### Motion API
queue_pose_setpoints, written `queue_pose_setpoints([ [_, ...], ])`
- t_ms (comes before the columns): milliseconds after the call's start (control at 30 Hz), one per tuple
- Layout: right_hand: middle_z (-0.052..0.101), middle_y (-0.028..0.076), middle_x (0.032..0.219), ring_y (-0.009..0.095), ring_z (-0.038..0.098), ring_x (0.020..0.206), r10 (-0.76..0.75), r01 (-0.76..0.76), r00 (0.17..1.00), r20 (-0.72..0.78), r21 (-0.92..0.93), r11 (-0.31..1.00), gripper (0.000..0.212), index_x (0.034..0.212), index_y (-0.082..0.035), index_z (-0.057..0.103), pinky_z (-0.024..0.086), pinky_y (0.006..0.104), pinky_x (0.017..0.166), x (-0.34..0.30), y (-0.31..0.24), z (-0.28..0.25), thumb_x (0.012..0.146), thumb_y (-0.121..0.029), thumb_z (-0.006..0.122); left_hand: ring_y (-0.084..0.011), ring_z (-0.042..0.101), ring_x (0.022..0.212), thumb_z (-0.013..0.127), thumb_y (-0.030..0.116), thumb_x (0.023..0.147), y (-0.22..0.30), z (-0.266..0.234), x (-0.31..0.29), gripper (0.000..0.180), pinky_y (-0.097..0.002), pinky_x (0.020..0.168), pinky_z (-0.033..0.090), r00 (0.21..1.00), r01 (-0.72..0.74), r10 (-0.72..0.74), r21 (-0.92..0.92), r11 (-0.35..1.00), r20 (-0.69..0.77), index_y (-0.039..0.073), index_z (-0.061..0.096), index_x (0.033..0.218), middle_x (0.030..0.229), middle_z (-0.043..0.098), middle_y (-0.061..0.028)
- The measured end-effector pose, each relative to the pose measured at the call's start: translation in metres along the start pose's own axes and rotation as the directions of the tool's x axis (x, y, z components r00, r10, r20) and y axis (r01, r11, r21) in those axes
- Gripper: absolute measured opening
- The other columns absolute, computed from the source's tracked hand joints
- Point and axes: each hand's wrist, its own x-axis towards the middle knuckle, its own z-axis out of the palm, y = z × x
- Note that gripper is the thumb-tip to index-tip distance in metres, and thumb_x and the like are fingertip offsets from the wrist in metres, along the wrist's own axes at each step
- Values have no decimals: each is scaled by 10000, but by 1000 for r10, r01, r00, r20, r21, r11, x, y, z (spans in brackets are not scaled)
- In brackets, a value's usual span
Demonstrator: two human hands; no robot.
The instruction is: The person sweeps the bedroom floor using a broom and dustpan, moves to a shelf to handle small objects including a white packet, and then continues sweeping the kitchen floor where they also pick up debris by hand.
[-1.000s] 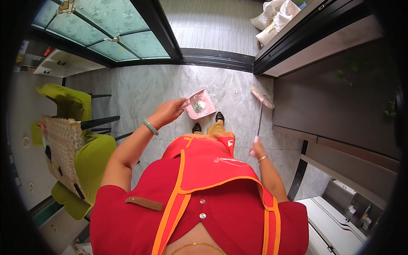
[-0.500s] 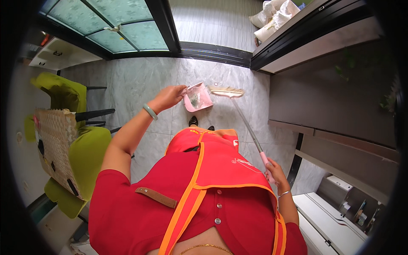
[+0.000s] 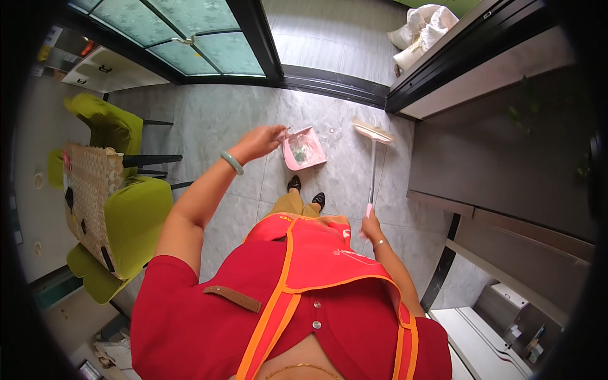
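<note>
My left hand (image 3: 261, 143) is closed round the handle of a pink long-handled dustpan (image 3: 292, 159), which stands on the floor just ahead of my feet. Crumpled clear plastic and some small green bits (image 3: 299, 154) lie inside the pan. My right hand (image 3: 370, 225) grips the pink end of a broom (image 3: 372, 171) with a grey stick. The broom's head (image 3: 373, 132), with pale bristles, is to the right of the dustpan and apart from it, near the doorway. A small round spot (image 3: 332, 130) shows on the tiles between them.
Ahead is a black door sill (image 3: 335, 83), with a glass door (image 3: 190, 41) standing open on the left. White sacks (image 3: 425, 31) sit beyond it. Green chairs (image 3: 136, 218) and a lace-covered table (image 3: 88, 202) stand left. A dark panelled unit (image 3: 494, 152) borders the right side.
The broom head has swung right, away from the dustpan. My right hand has moved forward and left with the stick. The dustpan stays in my left hand; the whole view has shifted slightly.
</note>
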Motion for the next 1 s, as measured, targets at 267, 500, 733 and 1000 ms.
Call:
queue_pose_setpoints([
  [267,515,63,710,118,463,468,94,-180,944,315,258,949,529,1315,-86,269,393,261,379,-103,5,-86,814,-108,438,-311,583,807,569,87,727,-4,-3,-7,342,-330,683,456,999,-36,35,-33,999,-37,21,534,1061,907,599,-177],
  [500,510,41,679,110,470,472,-10,-14,981,193,125,992,427,1241,-65,405,410,252,396,-119,-9,-99,826,-152,457,-305,584,761,573,106,731,-25,4,-40,363,-333,645,454,997,1,-13,-155,988,-81,67,530,1089,884,602,-166],
  [733,513,51,681,119,468,460,-95,93,991,95,18,995,436,1235,-60,411,393,259,379,-67,-77,-103,808,-137,454,-286,581,747,580,90,723,-39,3,-78,378,-330,649,448,980,51,-79,-154,987,-181,80,520,1096,866,599,-153],
  [1000,516,101,845,153,469,482,-137,97,984,110,307,947,444,1247,-54,369,401,276,379,73,-170,-50,809,-120,399,-276,572,694,573,91,722,-56,0,-99,381,-333,611,444,979,108,-137,-180,978,-152,106,517,1099,840,601,-131],
])
